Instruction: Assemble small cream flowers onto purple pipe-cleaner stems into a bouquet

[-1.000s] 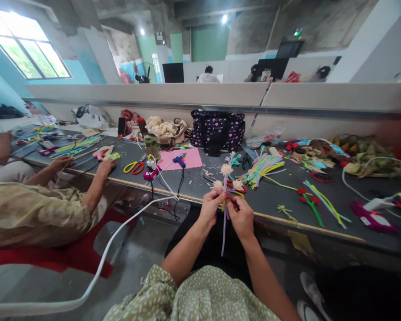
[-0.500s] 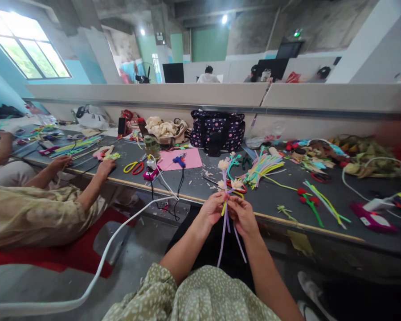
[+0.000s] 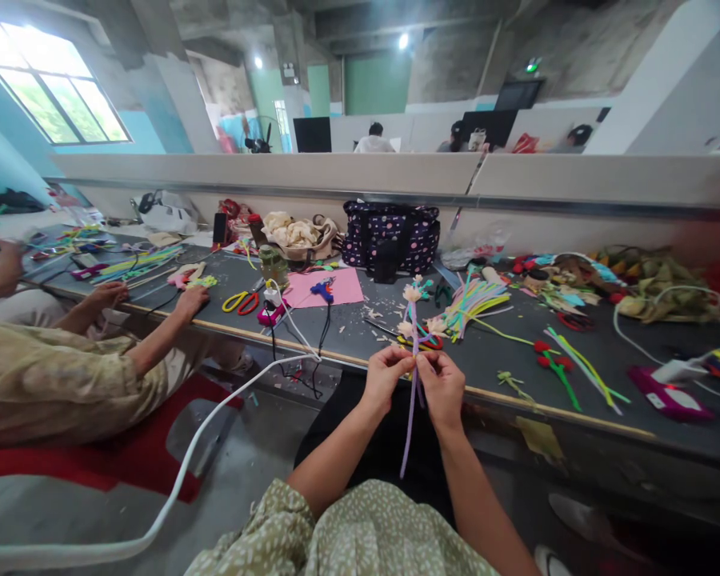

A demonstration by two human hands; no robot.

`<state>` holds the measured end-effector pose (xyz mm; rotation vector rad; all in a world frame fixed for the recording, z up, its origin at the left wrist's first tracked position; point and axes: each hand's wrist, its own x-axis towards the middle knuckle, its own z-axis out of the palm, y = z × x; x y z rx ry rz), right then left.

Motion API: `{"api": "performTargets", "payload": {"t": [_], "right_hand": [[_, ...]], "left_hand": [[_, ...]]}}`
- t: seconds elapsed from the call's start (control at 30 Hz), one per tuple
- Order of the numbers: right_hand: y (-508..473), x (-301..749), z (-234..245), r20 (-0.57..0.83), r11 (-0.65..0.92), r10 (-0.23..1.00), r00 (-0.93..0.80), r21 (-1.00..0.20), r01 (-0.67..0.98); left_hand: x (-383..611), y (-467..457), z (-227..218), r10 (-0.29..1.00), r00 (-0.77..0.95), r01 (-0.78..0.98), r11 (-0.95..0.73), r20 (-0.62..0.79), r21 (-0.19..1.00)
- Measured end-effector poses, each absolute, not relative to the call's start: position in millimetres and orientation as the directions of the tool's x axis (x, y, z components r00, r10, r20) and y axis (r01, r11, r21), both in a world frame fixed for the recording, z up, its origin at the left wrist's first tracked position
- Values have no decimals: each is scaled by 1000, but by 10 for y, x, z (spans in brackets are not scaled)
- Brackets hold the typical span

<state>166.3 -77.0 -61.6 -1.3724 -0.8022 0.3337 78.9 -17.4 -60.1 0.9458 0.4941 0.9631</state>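
Between my fingertips I hold a small bunch of purple pipe cleaners [image 3: 409, 424] with pale cream flowers [image 3: 412, 294] at their upper ends. My left hand [image 3: 386, 374] pinches the stems from the left, just below the flower heads. From the right, my right hand [image 3: 442, 382] pinches the same stems, its thumb almost touching the left one. One long purple stem hangs down past my hands over my lap; the other stem ends are partly hidden behind my right fingers. Red-and-yellow-handled scissors [image 3: 433, 342] lie on the table just behind the flowers.
A heap of coloured pipe cleaners [image 3: 471, 304] lies beyond my right hand, near a red-and-green pipe-cleaner flower [image 3: 555, 364]. A blue glue gun [image 3: 322, 292] rests on pink paper [image 3: 351, 286]. A white cable [image 3: 216, 424] crosses at left, where a co-worker's hands [image 3: 190, 302] rest at the table edge.
The flower bunch has turned and shifted slightly right in my fingers. The stems that hung spread apart are now closer together, and the yellow piece at my fingers no longer shows.
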Motion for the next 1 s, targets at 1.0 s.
{"api": "performTargets", "payload": {"t": [1.0], "right_hand": [[-797, 1514, -598, 632, 44, 629, 453, -611, 791]], "left_hand": [[736, -85, -612, 893, 401, -398, -30, 203, 917]]}}
